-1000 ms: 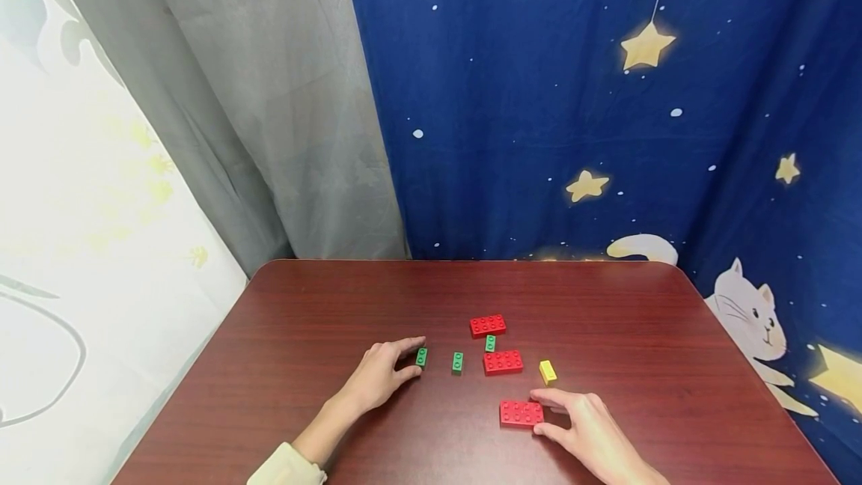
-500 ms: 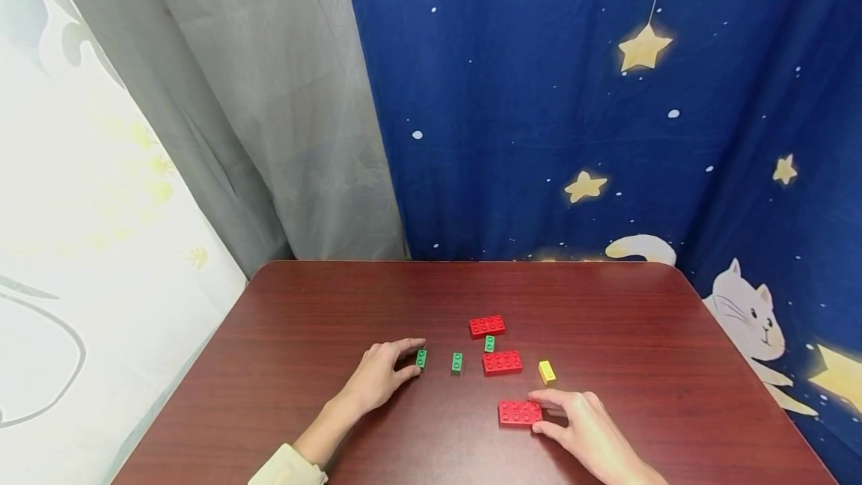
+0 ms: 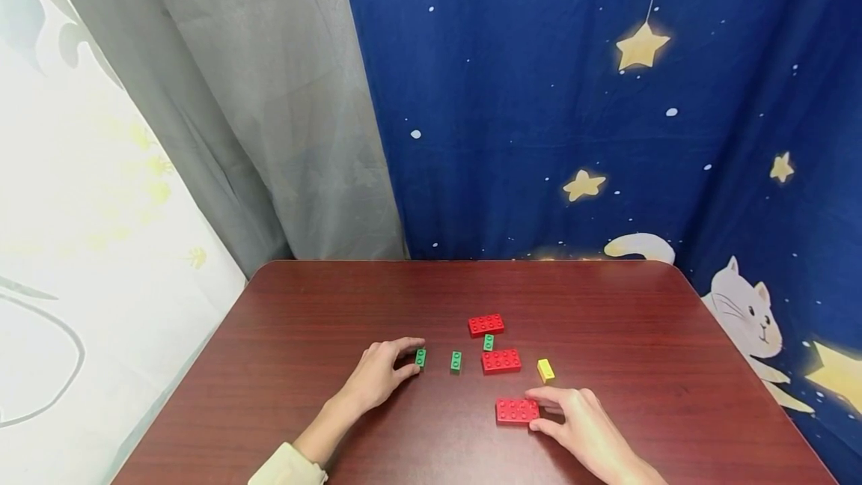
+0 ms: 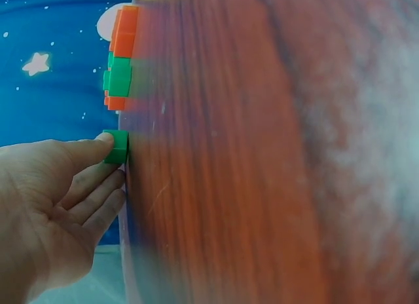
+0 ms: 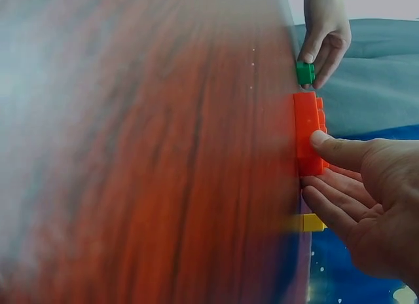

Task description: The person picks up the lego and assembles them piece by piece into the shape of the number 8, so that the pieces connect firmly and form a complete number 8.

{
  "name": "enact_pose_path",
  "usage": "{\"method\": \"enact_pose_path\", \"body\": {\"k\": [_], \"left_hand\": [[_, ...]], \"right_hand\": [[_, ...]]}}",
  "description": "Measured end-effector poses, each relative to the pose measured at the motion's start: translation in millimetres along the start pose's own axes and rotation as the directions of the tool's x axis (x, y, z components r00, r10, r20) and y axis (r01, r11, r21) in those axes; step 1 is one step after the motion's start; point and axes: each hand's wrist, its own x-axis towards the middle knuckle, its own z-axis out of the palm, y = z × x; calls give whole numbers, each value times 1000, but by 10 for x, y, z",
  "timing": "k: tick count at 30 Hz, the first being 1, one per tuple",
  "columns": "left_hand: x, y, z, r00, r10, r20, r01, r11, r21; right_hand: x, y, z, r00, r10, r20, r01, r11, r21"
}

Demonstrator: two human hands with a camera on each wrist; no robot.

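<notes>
My left hand (image 3: 378, 376) pinches a small green building brick (image 3: 420, 358) between thumb and index finger, at the left of the group. In the left wrist view, the thumb lies against the near side of that green brick (image 4: 118, 147). On the right, my right hand (image 3: 578, 421) holds the right end of a red eight-stud brick (image 3: 515, 412), nearest the front. The right wrist view has the thumb on the side of this red brick (image 5: 308, 133), the other fingers behind it. Both bricks are at the tabletop.
Between the hands stand a green brick (image 3: 456, 362), a red brick (image 3: 501, 361) and a yellow brick (image 3: 545, 370). Farther back are another green brick (image 3: 488, 343) and a red brick (image 3: 485, 325). The brown table (image 3: 323, 298) ends at grey and blue curtains.
The whole scene shifts slightly left in the head view. Both hands keep the same hold on their bricks, and the other bricks stay in place.
</notes>
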Motion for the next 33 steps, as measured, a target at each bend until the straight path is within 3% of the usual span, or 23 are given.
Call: {"method": "enact_pose_path", "body": {"k": [12,21,33], "left_hand": [[-21,28,-13,1000,-4,6,4,1000,-24],[-44,94,-28,1000,-7,3,7,1000,-25],[-61,212,-45,999,9,-45,-11,999,-32]], "right_hand": [[45,-66,63,996,-57,-62,59,998,31],[97,-141,109,999,-23,-28,24,998,63],[184,-206,186,997,-68,-42,70,996,58]]}}
